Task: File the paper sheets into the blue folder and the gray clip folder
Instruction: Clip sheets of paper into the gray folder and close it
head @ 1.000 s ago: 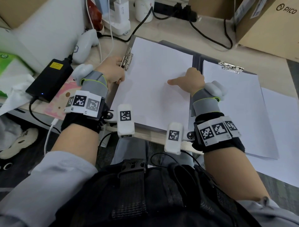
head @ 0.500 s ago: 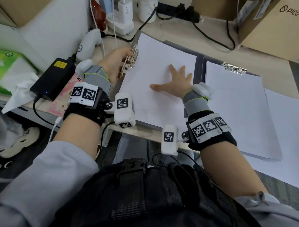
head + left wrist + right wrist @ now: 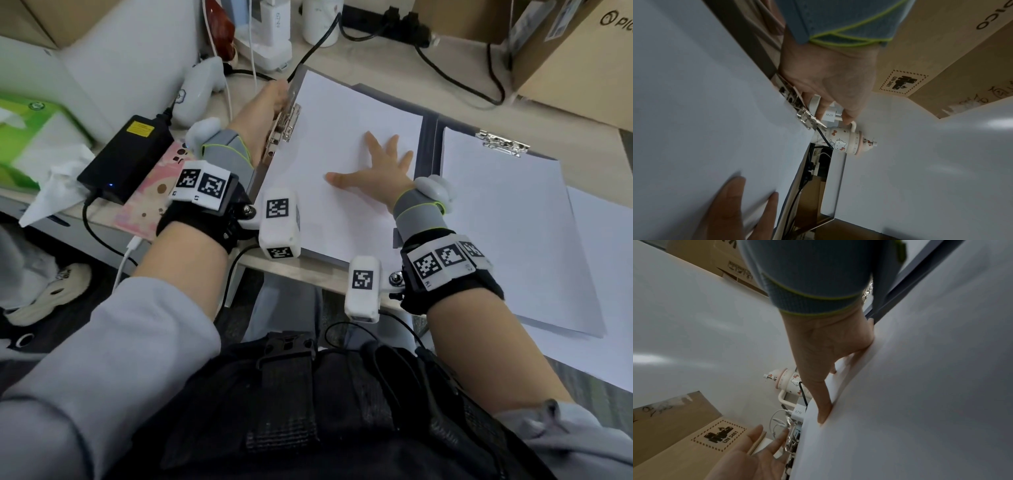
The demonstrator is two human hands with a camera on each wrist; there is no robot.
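A white sheet [image 3: 335, 164] lies on the left, dark blue-grey folder [image 3: 430, 137], which is open on the desk. Its metal clip [image 3: 284, 126] runs along the left edge with the lever raised. My left hand [image 3: 265, 106] is beside that clip, fingers [image 3: 828, 105] straight against the clip [image 3: 803, 116]. My right hand [image 3: 380, 168] presses flat on the sheet, fingers spread. In the right wrist view this right hand [image 3: 828, 350] lies on the paper [image 3: 920, 386]. To the right, a stack of paper [image 3: 507, 222] sits under the silver clip [image 3: 501, 144] of the grey clip folder.
Loose sheets [image 3: 613, 281] lie at the far right. A black power adapter [image 3: 126, 157], a white controller [image 3: 198, 89] and a green tissue box [image 3: 30, 137] crowd the left. Cables [image 3: 459, 78], a patterned mug [image 3: 840, 141] and a cardboard box [image 3: 575, 61] line the back.
My right hand uncurled and slid farther up the sheet, now flat with fingers spread. My left hand moved up along the clip and its fingers straightened; the clip lever now stands raised.
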